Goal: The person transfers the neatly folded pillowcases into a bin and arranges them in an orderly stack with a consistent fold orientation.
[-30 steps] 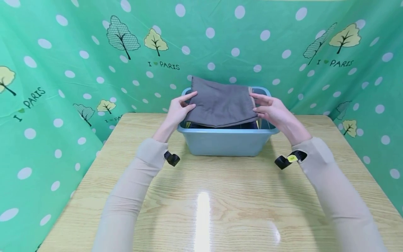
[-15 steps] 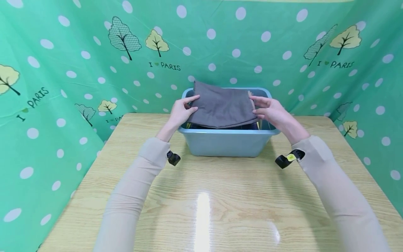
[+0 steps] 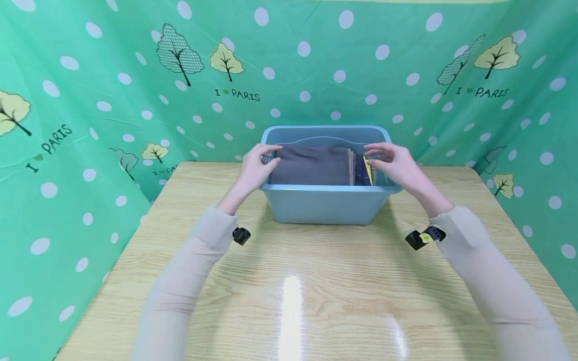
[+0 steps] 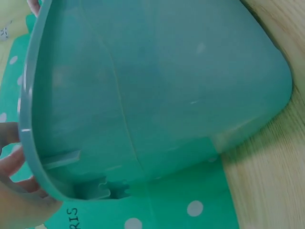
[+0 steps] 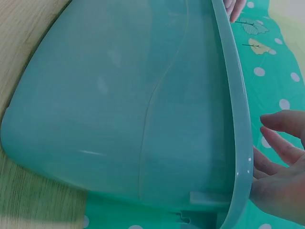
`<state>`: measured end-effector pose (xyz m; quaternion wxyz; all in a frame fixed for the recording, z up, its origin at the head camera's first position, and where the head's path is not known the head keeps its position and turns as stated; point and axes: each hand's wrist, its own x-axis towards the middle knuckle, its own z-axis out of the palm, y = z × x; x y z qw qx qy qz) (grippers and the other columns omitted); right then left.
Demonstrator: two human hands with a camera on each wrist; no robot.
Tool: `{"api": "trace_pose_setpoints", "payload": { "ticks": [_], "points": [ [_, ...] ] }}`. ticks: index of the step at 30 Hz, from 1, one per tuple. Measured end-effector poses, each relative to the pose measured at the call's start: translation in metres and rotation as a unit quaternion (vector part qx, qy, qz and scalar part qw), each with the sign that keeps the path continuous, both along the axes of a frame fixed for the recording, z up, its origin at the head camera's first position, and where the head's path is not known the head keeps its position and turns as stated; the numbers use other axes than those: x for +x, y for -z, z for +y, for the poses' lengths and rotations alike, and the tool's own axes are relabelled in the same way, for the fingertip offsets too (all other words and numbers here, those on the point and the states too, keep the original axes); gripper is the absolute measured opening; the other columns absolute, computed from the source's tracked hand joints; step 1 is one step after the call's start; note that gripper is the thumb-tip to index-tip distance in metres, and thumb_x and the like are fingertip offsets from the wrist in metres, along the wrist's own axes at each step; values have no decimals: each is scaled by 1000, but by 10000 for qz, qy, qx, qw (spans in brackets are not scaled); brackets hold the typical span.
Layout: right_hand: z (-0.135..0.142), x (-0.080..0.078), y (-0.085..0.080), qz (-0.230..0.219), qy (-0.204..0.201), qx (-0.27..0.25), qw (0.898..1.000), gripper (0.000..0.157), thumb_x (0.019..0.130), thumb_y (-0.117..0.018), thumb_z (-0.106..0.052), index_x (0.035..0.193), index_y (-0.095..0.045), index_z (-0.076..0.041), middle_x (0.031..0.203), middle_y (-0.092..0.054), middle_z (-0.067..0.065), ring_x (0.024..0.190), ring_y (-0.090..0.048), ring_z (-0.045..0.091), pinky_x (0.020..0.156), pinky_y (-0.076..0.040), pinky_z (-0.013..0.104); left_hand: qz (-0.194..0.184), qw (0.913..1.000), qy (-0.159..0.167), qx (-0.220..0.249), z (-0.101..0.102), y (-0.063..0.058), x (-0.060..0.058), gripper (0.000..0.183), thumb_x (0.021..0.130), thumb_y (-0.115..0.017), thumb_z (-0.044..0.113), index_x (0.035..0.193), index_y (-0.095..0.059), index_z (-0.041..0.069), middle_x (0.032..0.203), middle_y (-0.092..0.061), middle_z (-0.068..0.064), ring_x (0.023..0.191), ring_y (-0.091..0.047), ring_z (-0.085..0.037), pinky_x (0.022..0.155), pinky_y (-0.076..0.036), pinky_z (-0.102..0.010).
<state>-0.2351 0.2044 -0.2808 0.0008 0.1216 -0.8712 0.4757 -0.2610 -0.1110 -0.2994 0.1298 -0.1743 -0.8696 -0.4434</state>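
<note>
A folded dark grey cloth [image 3: 311, 165] with a pale edge at its right end lies inside the light blue plastic bin [image 3: 322, 204]. My left hand [image 3: 256, 168] is over the bin's left rim, its fingers and thumb apart beside the cloth's left end. Across from it, my right hand [image 3: 397, 164] hovers at the right rim with thumb and fingers spread and nothing between them. Both wrist views show mostly the bin's outer wall, with the left hand [image 4: 21, 191] and right hand [image 5: 281, 176] just beyond the rim; the cloth is hidden there.
To the right of the cloth, a dark blue item [image 3: 362, 171] and a yellow strip [image 3: 368, 170] show inside the bin. The bin stands at the back of a wooden table [image 3: 343, 281], close before a green dotted curtain [image 3: 298, 65].
The grey cloth, held by both hands above the bin's rim before, has gone down into the bin. Both hands have let go of it and moved slightly apart.
</note>
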Motion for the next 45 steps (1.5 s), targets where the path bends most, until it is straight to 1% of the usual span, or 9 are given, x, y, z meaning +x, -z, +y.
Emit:
{"api": "trace_pose_setpoints", "payload": {
  "ticks": [4, 7, 10, 14, 20, 26, 32, 39, 45],
  "points": [
    [4, 5, 1, 113, 22, -28, 9999, 36, 90, -51, -14, 125, -48, -6, 119, -52, 17, 90, -57, 5, 84, -46, 31, -18, 9999, 87, 60, -5, -1, 8, 29, 85, -56, 10, 114, -60, 5, 111, -54, -13, 96, -52, -29, 80, -46, -34],
    [7, 9, 1, 235, 20, 17, 9997, 36, 90, -51, -16, 125, -48, -7, 120, -52, 17, 88, -57, 3, 83, -46, 33, 88, 9999, 143, 41, -9, -2, 15, 28, 85, -56, 10, 113, -60, 5, 111, -54, -13, 96, -51, -27, 80, -45, -35],
    [10, 14, 2, 420, 40, 196, 9989, 36, 90, -51, -17, 124, -49, -8, 120, -53, 15, 92, -56, 7, 81, -45, 30, 278, 9994, 185, -42, -12, -3, 22, 28, 85, -55, 8, 112, -60, 3, 113, -54, -13, 96, -50, -24, 82, -44, -37],
    [13, 21, 2, 693, 101, 432, 9966, 36, 90, -50, -18, 125, -49, -8, 119, -54, 13, 97, -54, 17, 79, -44, 26, 520, 9983, 214, -166, -18, -2, 32, 28, 84, -55, 5, 111, -59, 0, 113, -53, -15, 100, -49, -28, 84, -43, -39],
    [18, 33, 4, 1226, 194, 693, 9898, 34, 90, -49, -12, 123, -49, -3, 117, -54, 16, 100, -53, 27, 83, -44, 39, 791, 9963, 86, -317, -27, -1, 46, 29, 82, -57, 4, 111, -60, 1, 112, -53, -15, 100, -49, -29, 84, -42, -37],
    [25, 44, 8, 1730, 165, 934, 9803, 34, 89, -49, -6, 122, -49, 2, 115, -52, 21, 96, -52, 31, 80, -44, 41, 1067, 9931, -14, -494, -38, 5, 55, 31, 81, -59, 4, 111, -58, -1, 113, -53, -16, 104, -46, -29, 86, -38, -41],
    [34, 54, 14, 2099, 222, 1146, 9707, 33, 87, -52, -3, 119, -50, 5, 113, -52, 23, 94, -52, 34, 80, -42, 47, 1217, 9905, -38, -643, -50, 10, 64, 34, 79, -60, 3, 113, -56, -2, 116, -50, -17, 110, -42, -31, 94, -32, -45],
    [48, 66, 19, 2364, 493, 1579, 9575, 36, 84, -57, -7, 118, -51, 3, 114, -51, 23, 96, -49, 36, 79, -38, 52, 1256, 9888, -120, -796, -63, 18, 75, 38, 79, -62, 4, 115, -54, -3, 125, -43, -21, 117, -35, -34, 96, -29, -49],
    [60, 72, 24, 2517, 508, 1901, 9476, 42, 85, -58, -15, 123, -47, 2, 120, -48, 24, 110, -41, 41, 91, -30, 56, 1234, 9855, -220, -1148, -74, 25, 82, 42, 82, -61, 12, 119, -51, -2, 132, -34, -23, 123, -27, -39, 99, -18, -55]
  ]
}}
